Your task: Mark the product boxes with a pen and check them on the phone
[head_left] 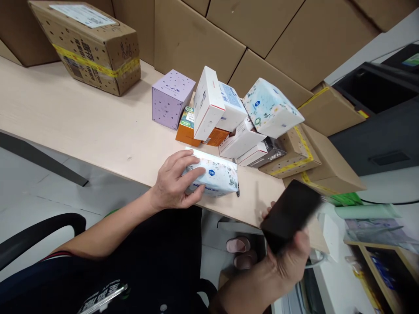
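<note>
My left hand (173,181) is wrapped round the near end of a white floral tissue pack (216,175) that lies on the light wooden table (81,122) close to its front edge. My right hand (288,261) is raised below the table edge and grips a black phone (290,213), its dark screen facing up and slightly blurred. Just behind the tissue pack is a heap of small boxes: a purple cube box (170,99), a white carton (206,102), an orange box (188,128) and a second floral tissue box (270,107).
A taped cardboard parcel (91,43) stands at the table's back left. Large brown cartons (229,30) line the wall. Flat cardboard boxes (314,144) lie at the right, beside a dark printer (376,109). A chair arm (39,235) is at my left; slippers (240,250) sit on the floor.
</note>
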The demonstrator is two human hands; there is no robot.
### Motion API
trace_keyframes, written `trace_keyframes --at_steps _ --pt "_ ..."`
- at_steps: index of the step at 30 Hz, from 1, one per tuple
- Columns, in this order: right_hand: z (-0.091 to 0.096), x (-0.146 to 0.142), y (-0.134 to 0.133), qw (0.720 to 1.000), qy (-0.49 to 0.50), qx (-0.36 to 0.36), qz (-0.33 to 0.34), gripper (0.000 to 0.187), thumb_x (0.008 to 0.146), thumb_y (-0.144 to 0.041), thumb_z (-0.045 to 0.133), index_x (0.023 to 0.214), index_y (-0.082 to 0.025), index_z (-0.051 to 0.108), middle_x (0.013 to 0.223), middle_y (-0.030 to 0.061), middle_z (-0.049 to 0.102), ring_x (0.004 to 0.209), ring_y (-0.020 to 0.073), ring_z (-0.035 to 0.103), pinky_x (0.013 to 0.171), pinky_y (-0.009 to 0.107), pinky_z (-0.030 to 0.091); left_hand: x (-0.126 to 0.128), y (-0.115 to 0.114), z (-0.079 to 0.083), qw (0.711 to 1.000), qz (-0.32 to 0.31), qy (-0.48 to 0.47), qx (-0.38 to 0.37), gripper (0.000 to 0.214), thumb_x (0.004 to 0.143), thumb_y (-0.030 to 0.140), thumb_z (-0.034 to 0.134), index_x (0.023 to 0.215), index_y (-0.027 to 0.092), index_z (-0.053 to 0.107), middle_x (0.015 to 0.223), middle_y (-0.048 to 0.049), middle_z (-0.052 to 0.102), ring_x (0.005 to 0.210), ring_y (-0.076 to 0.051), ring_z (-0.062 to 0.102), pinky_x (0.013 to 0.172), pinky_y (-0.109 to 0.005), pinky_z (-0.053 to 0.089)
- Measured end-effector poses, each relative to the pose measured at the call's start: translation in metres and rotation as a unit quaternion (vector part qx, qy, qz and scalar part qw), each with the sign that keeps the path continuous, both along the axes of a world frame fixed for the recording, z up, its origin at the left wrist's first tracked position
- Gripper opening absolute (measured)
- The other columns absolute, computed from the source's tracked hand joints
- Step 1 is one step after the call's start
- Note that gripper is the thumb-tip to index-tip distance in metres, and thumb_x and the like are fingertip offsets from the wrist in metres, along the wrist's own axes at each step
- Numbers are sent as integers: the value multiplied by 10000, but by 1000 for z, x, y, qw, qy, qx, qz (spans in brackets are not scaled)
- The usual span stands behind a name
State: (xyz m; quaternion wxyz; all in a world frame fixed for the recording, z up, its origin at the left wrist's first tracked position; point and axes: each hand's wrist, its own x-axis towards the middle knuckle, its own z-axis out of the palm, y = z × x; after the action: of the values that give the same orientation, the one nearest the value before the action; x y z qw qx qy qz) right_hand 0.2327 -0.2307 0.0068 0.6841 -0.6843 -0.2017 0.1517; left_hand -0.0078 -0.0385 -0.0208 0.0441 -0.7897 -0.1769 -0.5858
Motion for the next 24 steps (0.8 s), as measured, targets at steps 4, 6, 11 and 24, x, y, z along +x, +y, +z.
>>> trace_keyframes --at_steps 4,6,11,24 --pt "14 -41 -1 963 194 130 135 595 816 -724 440 1215 -373 708 1026 88 724 857 320 657 663 485 541 0 0 0 1000 -4 -2 2 405 795 287 713 1183 198 637 1147 -124 657 1180 -360 654 979 -543 618" --pt "20 -66 2 917 310 104 228 583 756 -798 509 1004 -333 760 894 79 709 710 271 613 524 368 476 0 0 0 1000 -8 0 4 403 791 275 720 1175 182 643 1147 -136 657 1188 -368 649 986 -548 612" --pt "16 -122 20 755 462 105 453 848 705 -963 451 990 -250 813 864 88 728 586 219 607 468 302 416 -1 1 -1 1000 -12 6 7 373 827 293 688 1177 169 652 1148 -148 656 1204 -369 640 998 -553 604" --pt "26 -136 54 686 497 179 500 787 811 -840 449 1170 -223 781 961 98 788 669 230 661 539 309 480 -3 3 -6 1000 -18 -2 -3 271 986 375 545 1134 206 696 1147 -127 682 1263 -328 622 1016 -518 609"
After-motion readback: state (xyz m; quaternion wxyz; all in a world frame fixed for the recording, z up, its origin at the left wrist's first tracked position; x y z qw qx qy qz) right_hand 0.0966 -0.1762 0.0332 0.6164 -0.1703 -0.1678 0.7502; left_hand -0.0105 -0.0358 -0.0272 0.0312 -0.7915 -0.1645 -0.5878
